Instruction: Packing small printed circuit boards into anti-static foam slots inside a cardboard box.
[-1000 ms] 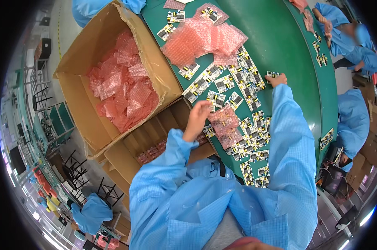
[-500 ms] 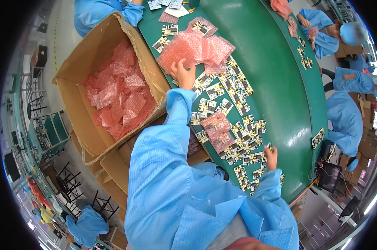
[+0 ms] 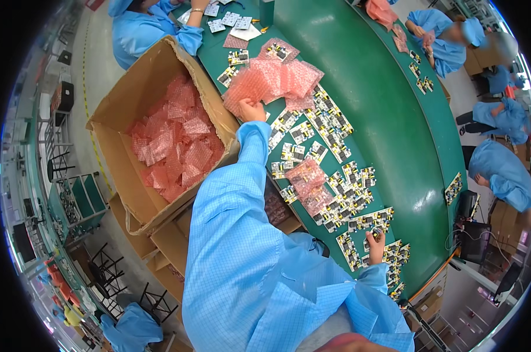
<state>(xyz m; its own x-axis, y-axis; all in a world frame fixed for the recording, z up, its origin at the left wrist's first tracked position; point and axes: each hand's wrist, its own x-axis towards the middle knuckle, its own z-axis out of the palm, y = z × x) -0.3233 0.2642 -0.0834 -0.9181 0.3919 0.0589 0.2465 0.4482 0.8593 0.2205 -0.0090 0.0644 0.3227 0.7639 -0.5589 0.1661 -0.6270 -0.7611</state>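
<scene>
My left hand (image 3: 252, 111) is stretched out to the far side of the bench, its fingers closed on the near edge of a pink bubble-wrap bag (image 3: 242, 88). More pink bubble-wrap bags (image 3: 283, 79) lie overlapping beside it. Nearer to me, my right hand (image 3: 376, 246) pinches a small circuit board (image 3: 373, 233), mostly hidden by the fingers. Around it lie rows of circuit boards (image 3: 348, 249) with black and yellow parts. Two bagged boards (image 3: 306, 177) in pink bubble wrap rest on the boards in the middle.
To my left stands a large open cardboard box (image 3: 121, 91) with many pink bags inside. The green bench (image 3: 388, 141) curves away to the right. A co-worker in blue (image 3: 154, 32) sits at the far left; other people in blue work across the bench.
My left hand has dropped slightly and closed on the edge of the pink bag. My right hand has moved a little nearer to me with its board. The view has shifted slightly.
</scene>
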